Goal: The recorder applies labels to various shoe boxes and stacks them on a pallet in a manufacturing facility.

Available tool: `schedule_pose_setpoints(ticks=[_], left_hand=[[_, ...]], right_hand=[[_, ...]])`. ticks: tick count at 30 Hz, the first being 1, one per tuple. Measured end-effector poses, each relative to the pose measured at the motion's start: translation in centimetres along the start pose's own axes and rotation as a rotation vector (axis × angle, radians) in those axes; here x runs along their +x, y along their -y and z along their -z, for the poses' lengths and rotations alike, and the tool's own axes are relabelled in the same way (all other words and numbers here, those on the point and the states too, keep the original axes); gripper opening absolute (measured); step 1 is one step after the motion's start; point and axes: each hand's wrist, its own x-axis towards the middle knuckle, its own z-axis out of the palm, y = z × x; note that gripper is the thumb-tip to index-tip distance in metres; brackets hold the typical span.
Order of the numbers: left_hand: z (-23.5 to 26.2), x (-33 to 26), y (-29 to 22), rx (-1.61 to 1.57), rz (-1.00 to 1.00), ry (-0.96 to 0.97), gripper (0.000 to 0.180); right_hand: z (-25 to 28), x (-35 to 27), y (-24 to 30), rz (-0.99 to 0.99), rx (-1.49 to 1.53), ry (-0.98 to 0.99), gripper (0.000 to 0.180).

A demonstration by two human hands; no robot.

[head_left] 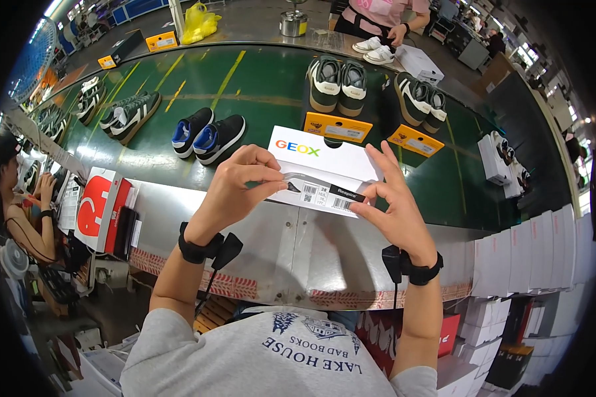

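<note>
I see both hands up front over the steel worktop point(271, 245), working a white shoebox point(324, 162) that sits at the near edge of the green conveyor belt point(258, 86). Left hand point(235, 188): grip pinched shut, thumb + forefinger nipping the left end of a white label sticker w/ black band point(324, 194) on the box's near end face. Right hand point(394, 208): fingers spread, mostly straight, thumb and fingertip pressing on the label's right end; not closed round anything. Black wrist straps on both forearms.

On the belt behind the box: pair of black sneakers w/ blue lining point(205, 135) to the left, black-and-white pair point(129, 114) further left, grey-and-white pair point(338, 83) behind an orange tag card point(338, 127), another dark pair point(420, 99) w/ a second orange card point(415, 140) to the right. Red-and-white shoebox point(99, 208) stands left of the worktop. Stacks of white boxes point(543, 255) at right. Another person at far side handles white shoes point(374, 49); a third person sits at far left.
</note>
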Motion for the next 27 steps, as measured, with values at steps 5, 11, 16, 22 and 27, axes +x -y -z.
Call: schedule_pose_setpoints(ticks=[5,11,16,22,27], left_hand=[[0.0,-0.1,0.1,-0.052,0.006,0.036,0.011],[-0.3,-0.1,0.3,-0.071,-0.002,0.051,0.011],[-0.6,0.0,0.0,-0.023,-0.025,0.05,0.01],[-1.4,0.6,-0.4,0.006,-0.054,0.026,0.013],[-1.6,0.7,-0.7,0.036,-0.025,0.049,0.01]], right_hand=[[0.1,-0.3,-0.2,-0.013,-0.015,0.007,0.023],[0.2,-0.2,-0.4,-0.003,-0.04,0.006,0.024],[0.5,-0.3,-0.4,-0.017,-0.018,0.002,0.025],[1.2,-0.3,-1.1,0.003,-0.003,0.005,0.024],[1.6,-0.4,-1.4,0.022,-0.029,0.011,0.022]])
